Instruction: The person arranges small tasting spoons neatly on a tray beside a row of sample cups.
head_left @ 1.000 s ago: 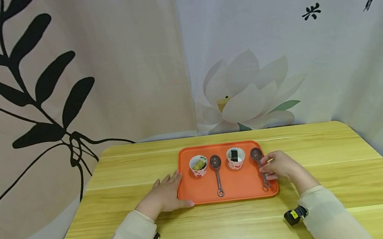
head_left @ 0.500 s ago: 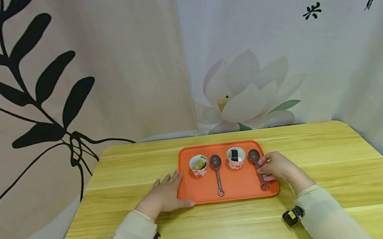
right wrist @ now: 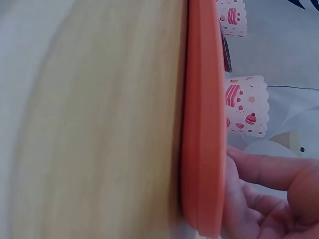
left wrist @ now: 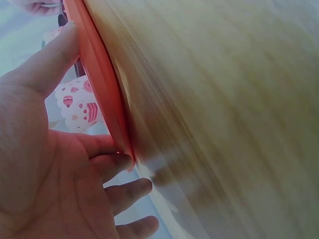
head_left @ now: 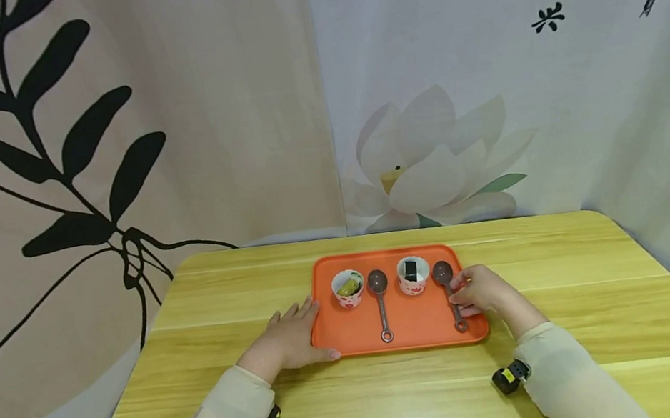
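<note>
An orange tray (head_left: 417, 323) lies on the wooden table. My left hand (head_left: 288, 340) rests against its left side, fingers spread; in the left wrist view, the thumb (left wrist: 56, 59) touches the tray's edge. At the tray's right end my right hand (head_left: 486, 289) pinches the handle of a grey-brown spoon (head_left: 442, 271), which lies parallel to the tray's short side, bowl away from me. A second such spoon (head_left: 377, 282) lies between two paper cups. The left cup (head_left: 350, 302) holds something yellow-green; the right cup (head_left: 413, 289) holds a black-and-white piece. In the right wrist view, the spoon is hidden.
The wooden table (head_left: 403, 401) extends around the tray on all sides. Behind it hangs a curtain (head_left: 242, 107) printed with leaves, a lotus and characters. A small black camera (head_left: 508, 378) is strapped to the right wrist.
The right hand has slid its spoon a little to the left, closer to the right cup. The left hand, tray, cups and other spoon have stayed in place.
</note>
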Demonstrator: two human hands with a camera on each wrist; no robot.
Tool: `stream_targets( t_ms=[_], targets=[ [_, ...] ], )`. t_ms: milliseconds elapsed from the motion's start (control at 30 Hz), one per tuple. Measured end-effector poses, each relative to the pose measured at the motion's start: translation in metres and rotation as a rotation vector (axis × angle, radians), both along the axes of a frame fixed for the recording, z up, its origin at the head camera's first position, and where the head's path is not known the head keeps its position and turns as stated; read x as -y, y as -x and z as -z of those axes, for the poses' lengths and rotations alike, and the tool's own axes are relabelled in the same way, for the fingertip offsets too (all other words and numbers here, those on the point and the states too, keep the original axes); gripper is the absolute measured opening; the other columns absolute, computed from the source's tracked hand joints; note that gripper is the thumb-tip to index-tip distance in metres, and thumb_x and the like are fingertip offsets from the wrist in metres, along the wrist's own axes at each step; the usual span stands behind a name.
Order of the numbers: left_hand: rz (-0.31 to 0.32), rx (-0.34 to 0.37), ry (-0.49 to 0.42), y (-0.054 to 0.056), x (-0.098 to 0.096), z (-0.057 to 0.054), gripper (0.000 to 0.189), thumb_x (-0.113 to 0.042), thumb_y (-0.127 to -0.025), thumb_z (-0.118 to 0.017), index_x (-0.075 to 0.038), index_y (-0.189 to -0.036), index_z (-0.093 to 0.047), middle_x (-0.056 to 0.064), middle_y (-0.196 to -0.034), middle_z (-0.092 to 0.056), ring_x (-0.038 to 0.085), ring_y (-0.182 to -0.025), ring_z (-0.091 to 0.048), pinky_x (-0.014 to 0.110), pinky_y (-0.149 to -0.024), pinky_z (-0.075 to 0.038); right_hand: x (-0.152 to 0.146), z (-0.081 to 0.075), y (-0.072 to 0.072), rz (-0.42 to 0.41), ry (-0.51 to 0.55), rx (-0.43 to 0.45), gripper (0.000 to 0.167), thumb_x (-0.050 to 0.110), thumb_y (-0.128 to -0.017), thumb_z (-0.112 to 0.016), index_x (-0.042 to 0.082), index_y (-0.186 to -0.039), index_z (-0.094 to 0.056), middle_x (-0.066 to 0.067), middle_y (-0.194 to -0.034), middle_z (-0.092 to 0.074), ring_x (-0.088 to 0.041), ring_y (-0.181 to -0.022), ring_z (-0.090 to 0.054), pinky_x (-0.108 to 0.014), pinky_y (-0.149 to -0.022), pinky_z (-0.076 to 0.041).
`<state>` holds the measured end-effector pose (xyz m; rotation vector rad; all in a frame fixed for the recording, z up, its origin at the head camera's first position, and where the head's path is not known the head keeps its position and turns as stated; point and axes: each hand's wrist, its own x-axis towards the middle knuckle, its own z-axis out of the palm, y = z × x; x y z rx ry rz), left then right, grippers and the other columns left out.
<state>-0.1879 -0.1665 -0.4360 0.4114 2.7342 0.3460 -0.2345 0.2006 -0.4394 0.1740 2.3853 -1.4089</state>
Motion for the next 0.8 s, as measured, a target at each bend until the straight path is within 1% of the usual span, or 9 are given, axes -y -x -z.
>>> stream_targets(
  t_ms=[267, 433, 533, 800],
  targets=[
    [-0.003, -0.003, 0.003, 0.0010, -0.0006, 0.0033, 0.109, -0.069, -0.081, -0.069, -0.005, -0.159, -0.025, 0.012, -0.165, -0.020, 0.041, -0.149, -0.022, 0.062, -0.118, -0.014, 0.0019, 0.0007, -0.0013, -0.006, 0.011, -0.014, 0.022, -0.011, -0.089, -0.065, -0.011, -0.108, -0.055, -0.014, -0.083, -0.058, -0.017, -0.062, -0.063, -0.033, -0.059, -0.060],
    [-0.003, 0.001, 0.000, 0.0002, -0.0010, 0.0011, 0.109, -0.068, -0.082, -0.069, -0.004, -0.159, -0.025, 0.012, -0.165, -0.020, 0.041, -0.149, -0.022, 0.062, -0.118, -0.014, 0.0032, 0.0008, -0.0009, 0.005, -0.005, -0.012, 0.020, -0.010, -0.089, -0.066, -0.010, -0.107, -0.055, -0.013, -0.082, -0.058, -0.018, -0.062, -0.062, -0.032, -0.059, -0.059],
    [-0.002, 0.002, -0.003, -0.0001, -0.0008, 0.0007, 0.109, -0.068, -0.082, -0.069, -0.004, -0.159, -0.025, 0.012, -0.165, -0.020, 0.042, -0.149, -0.022, 0.062, -0.118, -0.014, 0.0033, 0.0007, -0.0006, -0.003, -0.012, -0.016, 0.020, -0.009, -0.090, -0.067, -0.009, -0.106, -0.055, -0.013, -0.081, -0.059, -0.018, -0.063, -0.061, -0.032, -0.058, -0.059],
    [0.001, -0.004, -0.006, 0.0008, -0.0001, 0.0030, 0.110, -0.068, -0.081, -0.069, -0.004, -0.159, -0.025, 0.012, -0.165, -0.020, 0.042, -0.149, -0.022, 0.062, -0.117, -0.014, 0.0025, 0.0011, -0.0005, -0.001, -0.041, -0.021, 0.018, -0.008, -0.090, -0.067, -0.008, -0.104, -0.055, -0.014, -0.081, -0.060, -0.019, -0.062, -0.062, -0.032, -0.058, -0.059]
  ],
)
